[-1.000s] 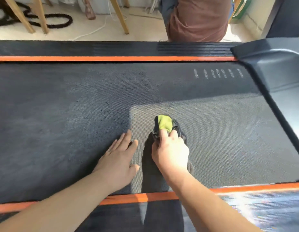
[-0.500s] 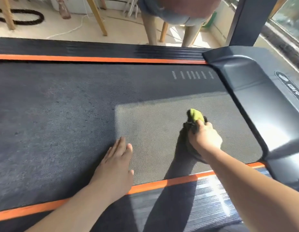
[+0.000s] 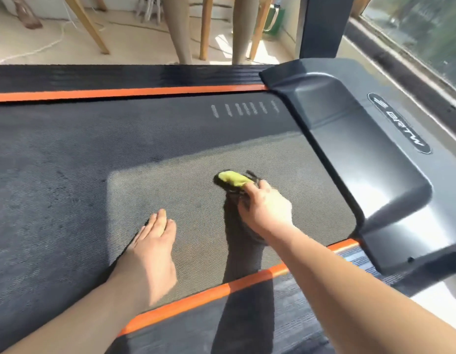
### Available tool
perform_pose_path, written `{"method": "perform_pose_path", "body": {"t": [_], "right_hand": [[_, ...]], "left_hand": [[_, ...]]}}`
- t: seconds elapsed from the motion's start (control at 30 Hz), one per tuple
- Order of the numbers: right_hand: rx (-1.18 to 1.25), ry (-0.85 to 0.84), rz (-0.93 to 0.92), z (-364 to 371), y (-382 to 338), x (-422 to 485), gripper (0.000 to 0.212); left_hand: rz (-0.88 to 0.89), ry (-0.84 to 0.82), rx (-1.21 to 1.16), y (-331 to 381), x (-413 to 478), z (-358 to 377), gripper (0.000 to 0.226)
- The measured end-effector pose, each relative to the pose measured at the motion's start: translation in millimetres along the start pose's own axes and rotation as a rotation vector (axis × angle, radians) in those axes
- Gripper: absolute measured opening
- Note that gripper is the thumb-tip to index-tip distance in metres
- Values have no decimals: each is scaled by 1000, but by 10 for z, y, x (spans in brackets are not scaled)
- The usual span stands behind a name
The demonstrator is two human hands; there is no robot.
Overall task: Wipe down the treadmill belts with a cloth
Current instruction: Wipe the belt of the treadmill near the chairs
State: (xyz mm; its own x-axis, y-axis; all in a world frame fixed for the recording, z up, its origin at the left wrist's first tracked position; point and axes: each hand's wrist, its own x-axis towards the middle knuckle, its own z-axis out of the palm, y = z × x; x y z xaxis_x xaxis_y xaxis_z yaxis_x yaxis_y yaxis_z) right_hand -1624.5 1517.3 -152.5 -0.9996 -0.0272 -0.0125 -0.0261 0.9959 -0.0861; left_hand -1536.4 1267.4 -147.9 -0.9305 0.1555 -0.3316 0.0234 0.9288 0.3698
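Note:
The dark treadmill belt (image 3: 99, 159) fills the middle of the head view, with a sunlit patch on its right half. My right hand (image 3: 266, 208) grips a bunched cloth (image 3: 232, 178), yellow-green on top and dark beneath, and presses it onto the sunlit part of the belt. The cloth sticks out past my fingers toward the far side. My left hand (image 3: 151, 251) lies flat on the belt with straight fingers, to the left of the cloth and nearer to me.
Orange strips run along the far side rail (image 3: 124, 92) and the near side rail (image 3: 221, 290). The grey motor cover (image 3: 370, 159) rises at the belt's right end, with a dark upright post (image 3: 321, 24) behind it. A person's legs (image 3: 181, 29) and wooden chair legs (image 3: 89, 24) stand beyond the treadmill.
My right hand slid the cloth right toward the motor cover, then back a little to the left. My left hand stayed flat on the belt. The view swung right.

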Motion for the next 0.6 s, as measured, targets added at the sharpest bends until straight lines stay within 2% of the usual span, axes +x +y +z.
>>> {"method": "perform_pose_path", "body": {"t": [0.1,0.17,0.23,0.3,0.37,0.4,0.47,0.6], "right_hand": [[17,24,415,-137,928,32,41],[11,79,487,-117,946,-40,38],[-19,93,337,-20,544,-166,36],[1,37,58,61,76,-334,37],[47,-33,-135,84,-29,-420,34],[55,-24,-155,44,103,-400,33],[14,30,-9,-52,571,-291,33],[-21,71,547,-262,1621,-110,40]], "left_hand": [[49,-15,2,254,9,44,73],[104,-13,-29,387,0,76,73],[139,-1,-47,490,27,129,73],[143,0,-55,583,82,162,74],[146,4,-54,699,139,180,75],[137,8,-59,769,159,178,75],[117,21,-76,907,190,153,74],[122,-4,-68,989,212,153,75]]}}
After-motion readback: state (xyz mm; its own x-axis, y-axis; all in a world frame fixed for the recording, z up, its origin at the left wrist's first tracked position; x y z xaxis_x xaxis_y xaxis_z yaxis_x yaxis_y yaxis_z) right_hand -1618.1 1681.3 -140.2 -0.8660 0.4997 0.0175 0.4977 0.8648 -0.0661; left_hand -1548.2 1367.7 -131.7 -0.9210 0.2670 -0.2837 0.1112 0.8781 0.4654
